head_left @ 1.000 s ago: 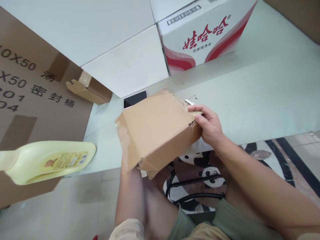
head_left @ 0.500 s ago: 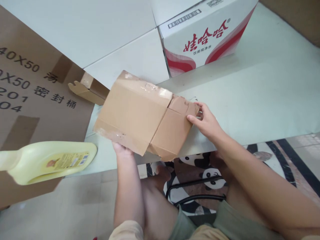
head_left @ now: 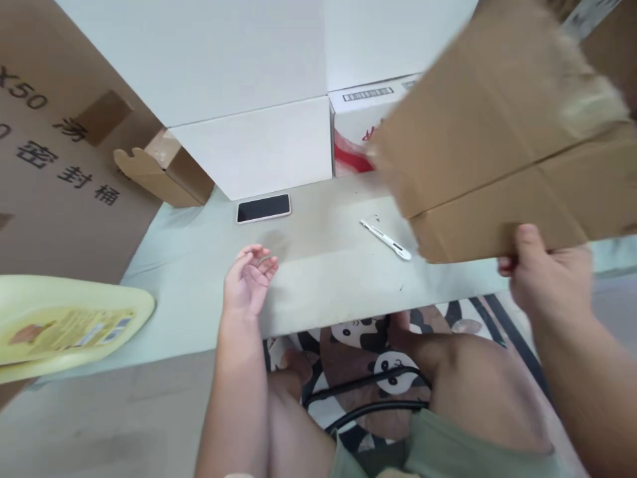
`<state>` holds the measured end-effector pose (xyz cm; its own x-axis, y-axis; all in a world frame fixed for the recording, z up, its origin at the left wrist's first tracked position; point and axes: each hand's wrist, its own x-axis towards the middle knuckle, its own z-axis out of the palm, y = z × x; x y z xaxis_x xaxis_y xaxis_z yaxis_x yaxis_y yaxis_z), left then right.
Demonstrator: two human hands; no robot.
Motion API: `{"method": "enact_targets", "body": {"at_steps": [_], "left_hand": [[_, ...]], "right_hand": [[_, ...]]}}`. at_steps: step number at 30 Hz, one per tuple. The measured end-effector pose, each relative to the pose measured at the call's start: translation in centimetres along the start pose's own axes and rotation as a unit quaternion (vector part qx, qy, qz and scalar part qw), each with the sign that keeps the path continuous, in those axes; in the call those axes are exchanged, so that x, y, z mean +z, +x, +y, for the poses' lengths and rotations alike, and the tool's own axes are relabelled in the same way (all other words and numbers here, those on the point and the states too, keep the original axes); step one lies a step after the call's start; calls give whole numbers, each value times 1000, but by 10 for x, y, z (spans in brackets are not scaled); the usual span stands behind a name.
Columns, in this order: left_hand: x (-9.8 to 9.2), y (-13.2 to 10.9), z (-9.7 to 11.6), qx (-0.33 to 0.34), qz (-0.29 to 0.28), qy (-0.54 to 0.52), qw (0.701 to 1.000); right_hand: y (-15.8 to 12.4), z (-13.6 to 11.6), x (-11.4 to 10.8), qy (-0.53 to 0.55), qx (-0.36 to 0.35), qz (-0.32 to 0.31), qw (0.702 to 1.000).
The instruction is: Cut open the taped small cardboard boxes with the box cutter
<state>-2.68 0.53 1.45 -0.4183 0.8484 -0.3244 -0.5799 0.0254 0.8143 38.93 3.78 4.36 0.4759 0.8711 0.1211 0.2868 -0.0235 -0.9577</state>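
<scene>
Flattened brown cardboard [head_left: 478, 139] is raised at the upper right, slightly blurred. My right hand [head_left: 552, 279] grips its lower edge, thumb on the near face. Over the front part of the table, my left hand [head_left: 251, 279] is empty, palm up with fingers loosely curled and apart. A phone with a dark screen [head_left: 263, 208] lies on the table beyond my left hand. Between my two hands, a white utility knife [head_left: 385, 239] rests on the tabletop [head_left: 318, 279].
White boxes [head_left: 283, 149] line the table's back, with a red-and-white carton [head_left: 351, 143] beside them. On the left are a small open cardboard box [head_left: 174, 172], a large printed carton [head_left: 99, 159] and a pale yellow bottle [head_left: 74, 325].
The cardboard has moved right and up in my right hand. My left hand has let go of it. The phone and the knife have come into sight, and the view has shifted.
</scene>
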Motion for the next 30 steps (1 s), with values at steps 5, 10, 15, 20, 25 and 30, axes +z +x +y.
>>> {"method": "enact_targets", "body": {"at_steps": [5, 10, 15, 20, 25, 30], "left_hand": [[-2, -4, 3, -8, -3, -4, 1000], [-1, -4, 7, -7, -7, -9, 1000], [-4, -3, 12, -8, 5, -20, 1000], [-15, -8, 20, -6, -4, -72, 997], [-35, -13, 31, 20, -14, -141, 990], [-65, -20, 49, 52, -8, -173, 983]], "right_hand": [[42, -13, -34, -292, 16, 97, 951], [136, -22, 14, -373, -48, 30, 926], [164, -48, 85, -342, -52, -40, 937], [70, -81, 183, -362, -168, -315, 861], [-50, -121, 309, -361, -352, -475, 721], [-120, -169, 442, -318, -491, -445, 678]]}}
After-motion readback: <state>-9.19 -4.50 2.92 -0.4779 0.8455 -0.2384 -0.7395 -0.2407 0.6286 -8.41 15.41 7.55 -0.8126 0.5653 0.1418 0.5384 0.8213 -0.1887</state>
